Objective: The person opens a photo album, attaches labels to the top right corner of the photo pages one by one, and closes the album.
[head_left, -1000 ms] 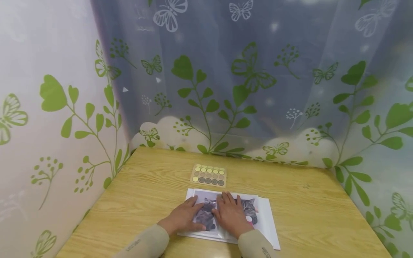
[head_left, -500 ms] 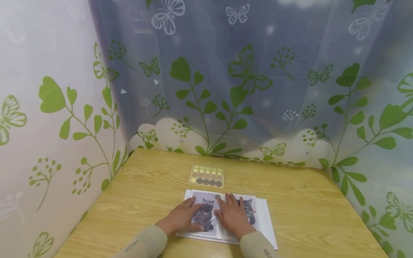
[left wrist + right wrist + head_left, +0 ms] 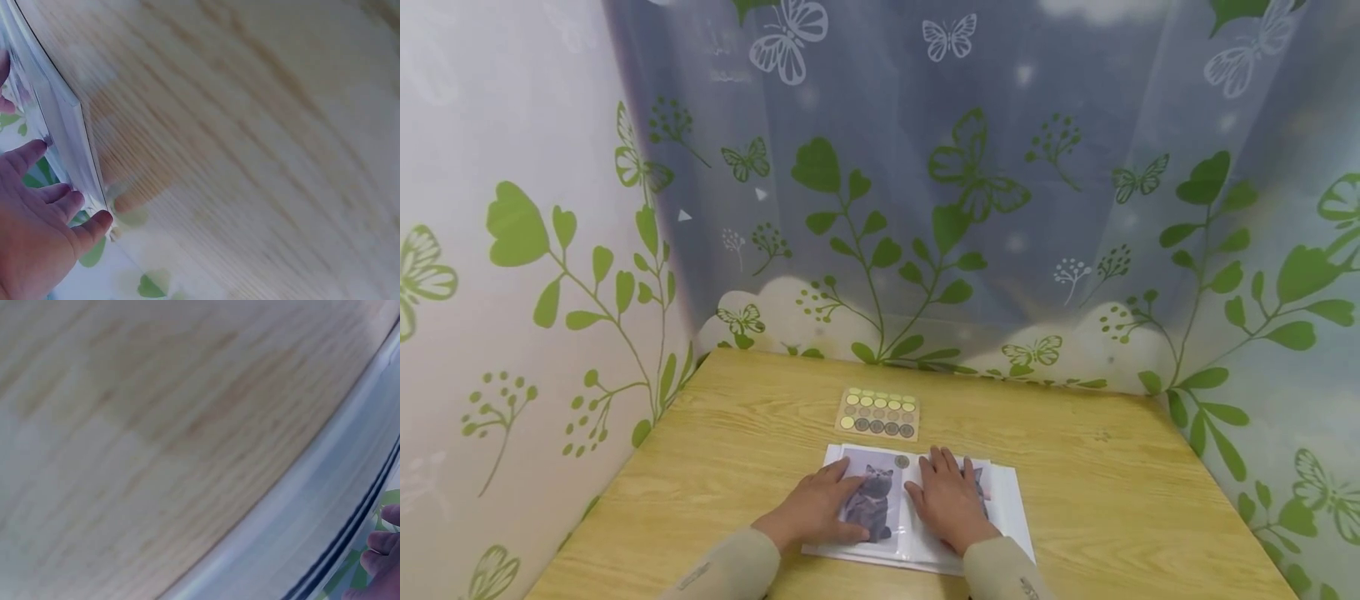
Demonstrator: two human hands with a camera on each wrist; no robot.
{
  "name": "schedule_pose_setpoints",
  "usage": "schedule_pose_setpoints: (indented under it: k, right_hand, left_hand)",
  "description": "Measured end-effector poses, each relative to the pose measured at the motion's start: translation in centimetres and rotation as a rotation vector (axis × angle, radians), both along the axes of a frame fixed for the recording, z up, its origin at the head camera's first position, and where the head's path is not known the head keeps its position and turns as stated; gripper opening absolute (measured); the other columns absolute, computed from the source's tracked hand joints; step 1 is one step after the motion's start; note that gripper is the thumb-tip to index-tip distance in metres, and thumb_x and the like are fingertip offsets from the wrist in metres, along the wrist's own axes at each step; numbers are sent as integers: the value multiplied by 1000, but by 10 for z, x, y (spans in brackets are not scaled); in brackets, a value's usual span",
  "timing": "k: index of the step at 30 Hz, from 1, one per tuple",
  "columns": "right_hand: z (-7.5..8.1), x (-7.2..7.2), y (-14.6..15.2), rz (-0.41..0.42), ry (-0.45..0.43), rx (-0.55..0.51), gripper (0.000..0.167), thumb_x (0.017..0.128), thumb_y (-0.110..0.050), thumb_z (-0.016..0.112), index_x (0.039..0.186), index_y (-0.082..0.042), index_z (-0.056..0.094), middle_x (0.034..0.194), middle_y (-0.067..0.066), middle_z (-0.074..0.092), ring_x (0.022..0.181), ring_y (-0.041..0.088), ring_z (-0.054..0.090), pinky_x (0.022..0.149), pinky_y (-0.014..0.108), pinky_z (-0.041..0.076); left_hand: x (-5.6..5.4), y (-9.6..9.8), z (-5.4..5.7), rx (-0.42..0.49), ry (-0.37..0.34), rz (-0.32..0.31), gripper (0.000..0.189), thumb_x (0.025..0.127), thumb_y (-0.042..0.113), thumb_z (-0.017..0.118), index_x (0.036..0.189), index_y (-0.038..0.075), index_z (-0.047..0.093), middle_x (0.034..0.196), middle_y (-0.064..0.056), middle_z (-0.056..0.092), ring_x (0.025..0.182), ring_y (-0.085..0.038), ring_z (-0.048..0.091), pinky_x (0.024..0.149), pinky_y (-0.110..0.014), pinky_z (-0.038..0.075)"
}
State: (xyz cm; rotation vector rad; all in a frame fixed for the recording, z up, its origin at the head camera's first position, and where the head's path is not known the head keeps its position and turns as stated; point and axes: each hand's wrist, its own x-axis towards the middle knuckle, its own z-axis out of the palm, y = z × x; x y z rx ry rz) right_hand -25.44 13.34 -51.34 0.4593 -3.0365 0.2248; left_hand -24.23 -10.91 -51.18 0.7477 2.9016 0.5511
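A white photo album [image 3: 1019, 521] lies spread on the table, with cat photos in its clear pockets. My left hand [image 3: 816, 510] rests on the left page, its fingers extended over the edge of a grey cat photo [image 3: 872, 512]. At that photo's top right corner sits a round grey-brown sticker [image 3: 902, 462]. My right hand [image 3: 953, 507] lies with extended fingers on the right page, covering most of another cat photo [image 3: 981, 487]. The left wrist view shows the album's edge [image 3: 74, 125] beside my spread fingers; only a few right fingertips [image 3: 375, 540] appear in the right wrist view.
Behind the album lies a brown sheet of round stickers [image 3: 877, 412], with yellow, brown and dark grey rows. The wooden table [image 3: 1112, 483] is bordered by a patterned curtain [image 3: 880, 183] at the back and sides.
My right hand has slid slightly right, uncovering the round sticker and more of the left photo's edge. My left hand stays on the left page. The camera view has shifted a little.
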Motion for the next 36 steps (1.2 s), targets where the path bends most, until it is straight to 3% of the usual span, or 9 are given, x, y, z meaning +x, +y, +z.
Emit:
schedule_pose_setpoints:
  k: [9, 17, 23, 29, 36]
  right_hand:
    - [1, -7, 1, -5, 20, -16, 61, 102, -46, 46, 142, 0, 50, 150, 24, 42, 140, 40, 35, 114, 64, 20]
    - [8, -16, -1, -34, -35, -45, 61, 103, -45, 46, 143, 1, 48, 151, 24, 39, 141, 40, 32, 115, 64, 18]
    - [12, -22, 1, -44, -38, -56, 59, 103, -44, 47, 140, 2, 50, 149, 25, 41, 140, 41, 34, 114, 65, 20]
    - [15, -30, 3, -62, -60, -80, 57, 103, -42, 47, 140, 2, 51, 148, 26, 42, 139, 42, 35, 113, 65, 20]
    - [11, -40, 5, -72, -57, -119, 56, 103, -40, 47, 138, 3, 53, 146, 27, 44, 138, 43, 36, 112, 67, 21]
  left_hand:
    - [-11, -8, 0, 72, 10, 75, 68, 86, 52, 70, 134, 6, 59, 145, -25, 45, 132, -44, 43, 105, -63, 37]
    - [-28, -19, 2, 150, 46, 177, 60, 92, 43, 67, 134, 1, 57, 138, -28, 50, 128, -45, 47, 105, -63, 37]
    - [-44, -21, 3, 117, 83, 235, 58, 94, 41, 65, 133, -2, 57, 135, -27, 53, 126, -44, 49, 104, -61, 39]
    - [-59, -19, 9, 94, 79, 296, 59, 95, 41, 64, 134, -3, 55, 136, -29, 52, 125, -45, 49, 104, -62, 38]
    - [-80, -17, 8, 74, 56, 348, 59, 97, 39, 62, 136, -5, 53, 137, -30, 50, 125, -47, 48, 104, -62, 38]
